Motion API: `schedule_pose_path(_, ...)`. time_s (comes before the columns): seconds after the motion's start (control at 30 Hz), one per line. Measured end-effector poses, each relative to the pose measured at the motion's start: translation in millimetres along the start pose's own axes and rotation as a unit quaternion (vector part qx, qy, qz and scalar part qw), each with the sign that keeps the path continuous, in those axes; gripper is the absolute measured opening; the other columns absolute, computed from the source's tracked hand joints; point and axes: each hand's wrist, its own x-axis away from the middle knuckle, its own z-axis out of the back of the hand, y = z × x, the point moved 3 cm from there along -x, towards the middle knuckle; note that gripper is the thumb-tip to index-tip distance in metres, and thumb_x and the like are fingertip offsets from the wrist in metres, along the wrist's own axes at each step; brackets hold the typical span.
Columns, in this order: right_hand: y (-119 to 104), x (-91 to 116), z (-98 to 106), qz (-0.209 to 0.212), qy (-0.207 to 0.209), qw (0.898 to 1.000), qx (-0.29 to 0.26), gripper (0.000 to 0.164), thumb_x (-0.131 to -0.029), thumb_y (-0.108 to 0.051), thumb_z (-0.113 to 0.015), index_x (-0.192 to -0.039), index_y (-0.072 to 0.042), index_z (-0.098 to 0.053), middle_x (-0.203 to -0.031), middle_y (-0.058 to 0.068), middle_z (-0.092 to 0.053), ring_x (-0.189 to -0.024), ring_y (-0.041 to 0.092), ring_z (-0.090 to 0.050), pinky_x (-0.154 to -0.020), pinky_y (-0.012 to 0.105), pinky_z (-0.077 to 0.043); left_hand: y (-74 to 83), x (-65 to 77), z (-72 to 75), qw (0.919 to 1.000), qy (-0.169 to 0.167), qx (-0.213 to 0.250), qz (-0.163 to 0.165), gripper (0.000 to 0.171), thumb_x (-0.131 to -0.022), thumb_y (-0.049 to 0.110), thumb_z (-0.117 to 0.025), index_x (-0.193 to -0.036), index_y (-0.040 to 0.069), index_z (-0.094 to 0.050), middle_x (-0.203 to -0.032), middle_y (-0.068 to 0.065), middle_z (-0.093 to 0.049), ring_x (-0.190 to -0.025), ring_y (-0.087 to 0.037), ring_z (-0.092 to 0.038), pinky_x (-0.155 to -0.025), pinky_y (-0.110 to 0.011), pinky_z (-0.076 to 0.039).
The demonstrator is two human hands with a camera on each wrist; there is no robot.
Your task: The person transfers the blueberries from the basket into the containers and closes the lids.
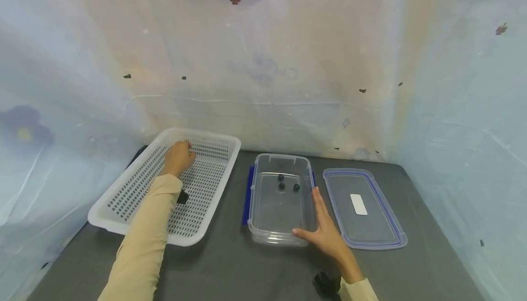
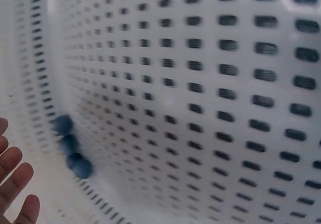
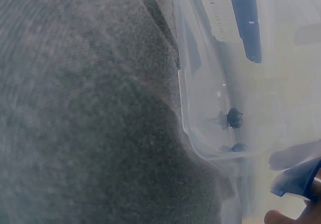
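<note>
My left hand reaches into the far left part of a white perforated plastic basket. In the left wrist view its fingers are apart and hold nothing, beside several blueberries gathered along the basket's edge. A clear plastic container with blue side latches stands uncovered to the right. Three blueberries lie inside it. My right hand rests against the container's right side, fingers straight and thumb spread towards the front rim. The right wrist view shows the thumb beside a blue latch.
A clear lid with a blue seal and a white label lies flat right of the container. Everything stands on a dark grey table. A patterned plastic sheet surrounds the table's back and sides.
</note>
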Motion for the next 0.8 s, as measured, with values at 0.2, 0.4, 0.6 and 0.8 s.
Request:
schedule_pose_path(0.2,-2,1,0,0.001,-0.002,1.000,-0.005,0.119,-0.071,-0.031,-0.085,-0.156,-0.007,-0.007,-0.162,0.005,0.002,-0.143,0.041,-0.006,-0.103,0.070,-0.016,-10.0,-0.9,-19.8,0.9958,-0.071,-0.056,0.008,0.045,-0.094,0.012,-0.053,-0.128,-0.017,-0.045,-0.123,-0.035,-0.048,-0.112,-0.050,-0.049,-0.091,-0.064,-0.039)
schedule_pose_path(0.4,-1,0,-1,0.000,-0.002,1.000,-0.006,0.119,-0.071,-0.031,-0.085,-0.156,-0.008,-0.006,-0.162,0.005,0.002,-0.143,0.040,-0.005,-0.102,0.070,-0.016,-13.3,-1.4,-33.4,0.9906,-0.116,-0.054,0.049,0.045,-0.094,0.010,-0.046,-0.130,-0.016,-0.041,-0.129,-0.035,-0.042,-0.119,-0.051,-0.042,-0.098,-0.066,-0.030)
schedule_pose_path(0.6,0,-1,-1,0.001,-0.003,1.000,-0.007,0.119,-0.071,-0.032,-0.086,-0.156,-0.008,-0.005,-0.162,0.005,0.002,-0.144,0.040,-0.005,-0.103,0.070,-0.017,-13.7,-1.1,-40.8,0.9888,-0.121,-0.062,0.062,0.048,-0.096,0.008,-0.042,-0.138,-0.014,-0.035,-0.141,-0.033,-0.035,-0.128,-0.051,-0.034,-0.103,-0.067,-0.022)
schedule_pose_path(0.8,1,-1,-1,0.003,-0.001,1.000,-0.005,0.119,-0.071,-0.032,-0.086,-0.156,-0.007,-0.006,-0.162,0.006,0.002,-0.143,0.041,-0.006,-0.103,0.069,-0.018,-13.4,-6.4,-48.6,0.9878,-0.133,-0.053,0.061,0.051,-0.095,0.008,-0.043,-0.141,-0.014,-0.033,-0.144,-0.033,-0.032,-0.131,-0.052,-0.030,-0.105,-0.068,-0.017)
